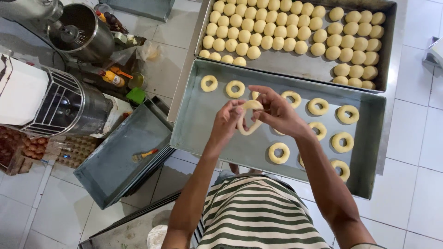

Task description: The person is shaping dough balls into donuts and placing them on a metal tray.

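Two metal trays sit side by side on the tiled floor. The far tray (295,69) carries a large stock of unshaped dough balls (258,32), packed in rows on the left and in a looser group on the right, with bare metal between and below them. The near tray (194,120) holds about ten finished rings (235,88), laid apart from one another along its far edge and right half; its left half and near-left corner are bare. By this count, shaping appears to be at an early stage: the balls far outnumber the rings. A stack of empty trays (115,157) lies to the left with a small brush (144,155) on top, beside two mixers (69,103). The person, in a striped shirt (258,212), works over the near tray. The left hand (226,122) and the right hand (277,113) both grip one dough ring (249,118), held above the tray between them, fingers curled closed on its rim and stretching the hole.
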